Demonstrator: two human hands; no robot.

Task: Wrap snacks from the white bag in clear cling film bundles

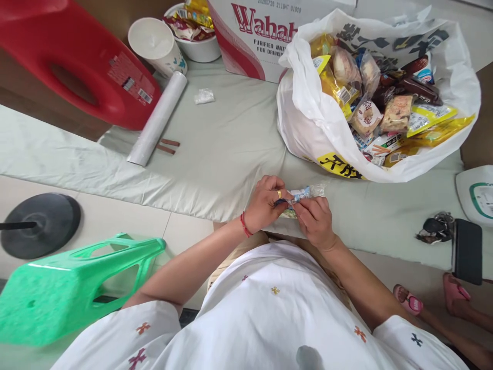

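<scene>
A small blue and white snack packet (302, 194) is pinched between my two hands, close to the front edge of the cloth-covered table. My left hand (268, 201), with a gold ring and a red wrist cord, has its fingers closed on the packet's left end. From the right, the fingertips of my right hand (316, 218) grip the same packet. Crinkled clear plastic (319, 189) shows just beyond the right fingers. Part of a greenish wrapper (288, 213) peeks out beneath the hands. The fingers cover much of the packet.
Behind my hands stands a white plastic bag (298, 123) full of wrapped snacks. A Wahaha carton (246, 51), paper cup (154, 43), white bowl (200, 50), plastic film roll (157, 118) and red jug (103, 67) lie leftward. Keys (437, 227) and a phone (467, 252) are right; a green stool (46, 288) is below.
</scene>
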